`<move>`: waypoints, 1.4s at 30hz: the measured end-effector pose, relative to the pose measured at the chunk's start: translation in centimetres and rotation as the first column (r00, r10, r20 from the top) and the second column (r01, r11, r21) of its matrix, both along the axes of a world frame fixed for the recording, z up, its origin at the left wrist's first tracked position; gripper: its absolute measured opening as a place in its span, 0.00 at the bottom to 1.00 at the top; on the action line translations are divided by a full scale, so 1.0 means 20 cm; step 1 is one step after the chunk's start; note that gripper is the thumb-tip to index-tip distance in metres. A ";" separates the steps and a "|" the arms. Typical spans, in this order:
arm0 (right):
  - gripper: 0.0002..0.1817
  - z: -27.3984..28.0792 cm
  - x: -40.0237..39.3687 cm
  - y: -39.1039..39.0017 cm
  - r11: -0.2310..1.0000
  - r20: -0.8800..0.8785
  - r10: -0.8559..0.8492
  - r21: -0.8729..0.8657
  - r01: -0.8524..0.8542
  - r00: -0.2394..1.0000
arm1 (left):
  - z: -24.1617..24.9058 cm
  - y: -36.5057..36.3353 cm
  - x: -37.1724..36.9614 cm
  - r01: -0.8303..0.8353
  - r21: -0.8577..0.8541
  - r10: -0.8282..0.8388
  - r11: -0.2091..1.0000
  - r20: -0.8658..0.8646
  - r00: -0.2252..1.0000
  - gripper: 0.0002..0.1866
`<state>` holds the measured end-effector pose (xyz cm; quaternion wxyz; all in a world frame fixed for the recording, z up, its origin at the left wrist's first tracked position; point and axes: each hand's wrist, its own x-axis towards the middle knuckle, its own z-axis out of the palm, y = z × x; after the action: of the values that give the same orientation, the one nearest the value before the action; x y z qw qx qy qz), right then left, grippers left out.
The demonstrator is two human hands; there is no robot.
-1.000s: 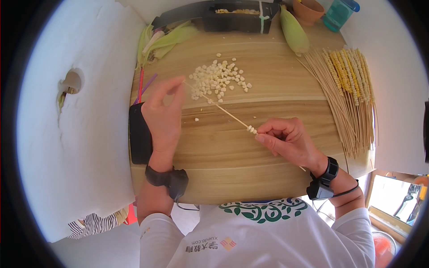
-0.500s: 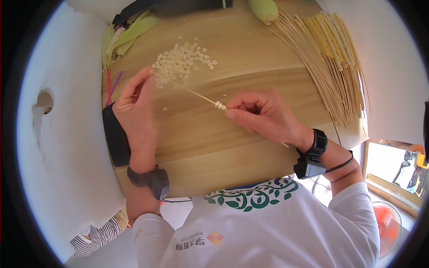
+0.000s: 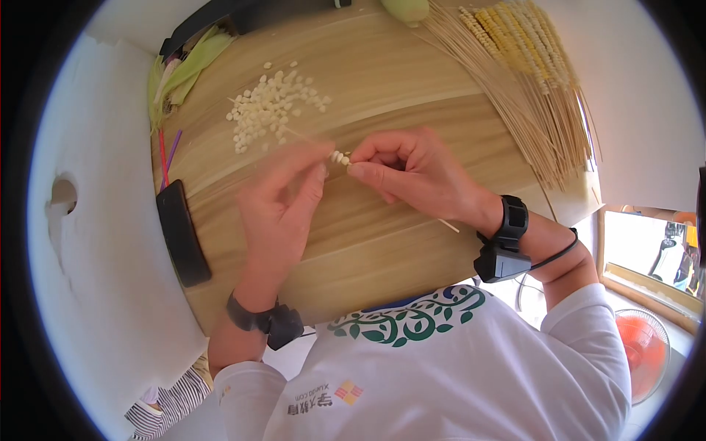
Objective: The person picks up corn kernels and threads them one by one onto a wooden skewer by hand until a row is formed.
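A thin wooden skewer (image 3: 448, 225) runs slantwise between my hands, with a few pale corn kernels (image 3: 339, 158) threaded on it. My right hand (image 3: 415, 173) pinches it just below those kernels, and its lower end sticks out under the palm. Blurred by motion, my left hand (image 3: 283, 202) has its thumb and fingertips around the skewer right above the threaded kernels; whether a loose kernel is between them is hidden. The skewer's upper tip points toward a pile of loose corn kernels (image 3: 268, 106) on the wooden table (image 3: 382, 228).
Several bare skewers (image 3: 507, 110) lie at the right, beside finished skewers of yellow and white kernels (image 3: 526, 44). A corn cob (image 3: 406, 10) is at the far edge. Green husks (image 3: 190, 66) and a black phone-like object (image 3: 183, 234) lie along the left side.
My left hand has moved right and down along the skewer, from its tip to the threaded kernels. My right hand keeps its pinch. The view has shifted slightly.
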<state>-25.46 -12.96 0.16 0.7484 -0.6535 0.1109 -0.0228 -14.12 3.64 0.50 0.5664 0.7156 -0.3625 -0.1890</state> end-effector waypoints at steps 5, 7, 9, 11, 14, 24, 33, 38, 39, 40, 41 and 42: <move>0.08 -0.01 0.00 -0.01 1.000 0.045 0.014 0.008 -0.014 0.999 | -0.01 -0.01 -0.01 0.029 -0.071 -0.030 0.997 -0.005 1.000 0.12; 0.08 0.00 0.00 -0.02 0.997 0.038 0.050 -0.061 -0.048 0.998 | -0.01 -0.01 -0.01 0.036 -0.070 -0.036 0.997 0.008 0.999 0.12; 0.08 -0.03 0.01 -0.01 1.000 0.055 0.014 0.017 -0.015 0.998 | -0.01 0.00 0.01 0.051 -0.112 -0.055 0.992 -0.035 0.998 0.14; 0.08 -0.04 0.01 -0.02 0.995 0.066 -0.027 0.101 0.020 0.997 | -0.01 0.00 0.07 -0.057 -0.056 0.063 0.997 0.123 0.990 0.13; 0.08 -0.03 0.01 -0.04 0.994 0.090 -0.097 0.055 0.092 0.991 | -0.03 0.04 0.19 -0.207 0.034 0.177 0.978 0.397 0.901 0.12; 0.09 -0.04 0.00 -0.05 0.999 0.167 -0.043 -0.001 0.043 0.985 | -0.10 0.01 0.24 -0.253 0.206 0.018 0.945 0.742 0.670 0.10; 0.08 -0.06 0.01 -0.04 0.999 0.221 -0.019 -0.030 0.026 0.975 | -0.06 0.06 0.23 -0.213 0.250 -0.025 0.944 0.702 0.712 0.11; 0.08 -0.04 -0.01 -0.03 0.996 0.214 0.030 -0.086 -0.011 0.976 | -0.05 0.09 0.25 -0.226 0.256 0.038 0.940 0.579 0.814 0.11; 0.08 -0.04 -0.01 -0.03 0.996 0.224 0.029 -0.089 -0.009 0.974 | -0.04 0.09 0.25 -0.213 0.269 0.049 0.939 0.510 0.859 0.11; 0.08 -0.04 -0.01 -0.02 0.996 0.235 0.029 -0.092 -0.007 0.972 | -0.04 0.09 0.26 -0.216 0.265 0.052 0.940 0.515 0.855 0.11; 0.08 -0.05 -0.01 -0.03 0.996 0.239 0.030 -0.094 -0.008 0.971 | -0.05 0.10 0.28 -0.205 0.251 0.048 0.946 0.516 0.855 0.10; 0.09 -0.05 0.00 -0.03 0.995 0.245 0.026 -0.101 -0.001 0.969 | -0.05 0.10 0.29 -0.194 0.238 0.045 0.952 0.517 0.855 0.09</move>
<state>-25.54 -13.58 -0.89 0.7228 -0.6831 0.0115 -0.1040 -8.32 5.73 -0.52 0.3548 0.8342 -0.4220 -0.0087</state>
